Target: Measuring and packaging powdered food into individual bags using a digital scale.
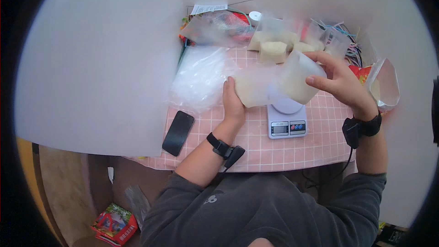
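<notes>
My left hand (pixel 234 101) grips the closed left end of a translucent plastic bag (pixel 252 85) with pale grains, perhaps rice, inside. The bag lies tilted on its side, its other end towards my right hand. My right hand (pixel 337 80) holds a second translucent container (pixel 301 79), also with pale grains; whether it is a bag or a soft cup I cannot tell. The two meet above a white digital kitchen scale (pixel 287 121), hiding part of its round platform. Both wrists wear black straps with small devices.
Filled translucent bags (pixel 273 51) stand at the back. Clear plastic bags (pixel 202 79) lie left, above a black smartphone (pixel 178 133). At right stands an opened red sack (pixel 382 84). Bundled cords (pixel 353 49) and a white spool (pixel 254 17) sit along the back. A pink checked cloth (pixel 253 144) covers the table.
</notes>
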Available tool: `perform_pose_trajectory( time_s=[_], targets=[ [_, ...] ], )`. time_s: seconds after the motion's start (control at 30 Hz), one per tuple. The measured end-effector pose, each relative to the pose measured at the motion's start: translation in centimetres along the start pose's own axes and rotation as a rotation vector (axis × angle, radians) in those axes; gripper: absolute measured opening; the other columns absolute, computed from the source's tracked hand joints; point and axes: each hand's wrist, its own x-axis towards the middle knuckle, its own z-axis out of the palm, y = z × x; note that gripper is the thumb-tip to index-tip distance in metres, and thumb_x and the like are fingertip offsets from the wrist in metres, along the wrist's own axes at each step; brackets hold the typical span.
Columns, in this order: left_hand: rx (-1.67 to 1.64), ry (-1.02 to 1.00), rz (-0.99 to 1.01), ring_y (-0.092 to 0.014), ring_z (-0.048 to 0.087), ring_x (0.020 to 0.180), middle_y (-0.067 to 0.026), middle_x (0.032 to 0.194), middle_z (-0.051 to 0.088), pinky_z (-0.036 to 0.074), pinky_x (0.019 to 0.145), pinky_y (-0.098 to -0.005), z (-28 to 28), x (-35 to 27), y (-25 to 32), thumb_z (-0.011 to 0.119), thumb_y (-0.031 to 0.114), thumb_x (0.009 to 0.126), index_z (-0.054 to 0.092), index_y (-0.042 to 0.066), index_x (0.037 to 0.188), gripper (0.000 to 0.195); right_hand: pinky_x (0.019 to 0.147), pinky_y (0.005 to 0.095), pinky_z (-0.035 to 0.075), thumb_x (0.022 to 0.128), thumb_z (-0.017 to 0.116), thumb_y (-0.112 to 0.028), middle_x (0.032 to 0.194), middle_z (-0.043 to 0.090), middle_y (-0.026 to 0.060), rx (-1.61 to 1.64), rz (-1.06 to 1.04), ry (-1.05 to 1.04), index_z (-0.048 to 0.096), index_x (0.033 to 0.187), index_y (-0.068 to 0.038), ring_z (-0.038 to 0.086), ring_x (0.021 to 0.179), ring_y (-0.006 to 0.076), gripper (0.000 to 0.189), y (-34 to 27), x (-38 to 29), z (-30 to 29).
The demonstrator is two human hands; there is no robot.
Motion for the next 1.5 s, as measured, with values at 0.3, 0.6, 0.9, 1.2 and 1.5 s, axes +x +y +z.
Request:
perform_pose_trajectory(
  time_s=[0.3, 0.6, 0.9, 1.2, 1.5],
  targets=[
    [-0.007, 0.005, 0.020, -0.019, 0.060, 0.112, -0.0116, 0.123, 0.059, 0.049, 0.095, -0.0332, 0.6, -1.1, 1.0, 0.033, 0.049, 0.108, 0.052, 0.004, 0.124, 0.052, 0.083, 0.0363, 0.051, 0.086, 0.078, -0.032, 0.107, 0.066, 0.0139, -0.668, -0.080, 0.072, 0.061, 0.124, -0.003, 0.064, 0.095, 0.0265, 0.051, -5.1, 3.8, 2.9],
    [-0.109, -0.152, -0.207, -0.030, 0.067, 0.096, -0.0097, 0.120, 0.066, 0.053, 0.073, -0.0394, 0.7, -0.3, 0.9, 0.029, 0.054, 0.101, 0.054, 0.014, 0.135, 0.058, 0.083, 0.0389, 0.052, 0.084, 0.079, -0.039, 0.108, 0.069, 0.0168, -0.886, -0.596, 0.240, 0.063, 0.116, -0.005, 0.066, 0.095, 0.0332, 0.049, -4.7, 6.8, 5.9],
    [-0.148, -0.195, -0.449, -0.029, 0.066, 0.086, -0.0139, 0.118, 0.067, 0.052, 0.067, -0.0383, 0.1, -0.3, 1.3, 0.036, 0.053, 0.098, 0.057, 0.011, 0.129, 0.057, 0.091, 0.0348, 0.049, 0.097, 0.065, -0.020, 0.134, 0.057, 0.0103, 0.646, -0.078, 0.509, 0.046, 0.140, -0.004, 0.058, 0.116, 0.0196, 0.050, 6.7, -1.4, 2.1],
    [-0.220, -0.387, -0.650, -0.027, 0.061, 0.077, -0.0240, 0.124, 0.060, 0.049, 0.060, -0.0320, -0.9, 0.2, 1.2, 0.039, 0.052, 0.098, 0.051, 0.006, 0.138, 0.062, 0.109, 0.0417, 0.041, 0.090, 0.070, -0.014, 0.139, 0.052, 0.0171, -0.308, 0.349, 0.795, 0.040, 0.143, 0.001, 0.051, 0.129, 0.0292, 0.063, 22.4, -14.7, -2.4],
    [-0.138, -0.804, -0.971, -0.032, 0.069, 0.081, -0.0267, 0.122, 0.058, 0.055, 0.053, -0.0331, 3.5, -1.8, 2.0, 0.036, 0.063, 0.099, 0.033, -0.001, 0.152, 0.083, 0.101, 0.0384, 0.048, 0.091, 0.066, -0.009, 0.123, 0.062, 0.0135, -0.178, -0.181, 0.712, 0.058, 0.129, 0.001, 0.060, 0.116, 0.0260, 0.040, 14.2, -11.4, 2.2]
  ],
)
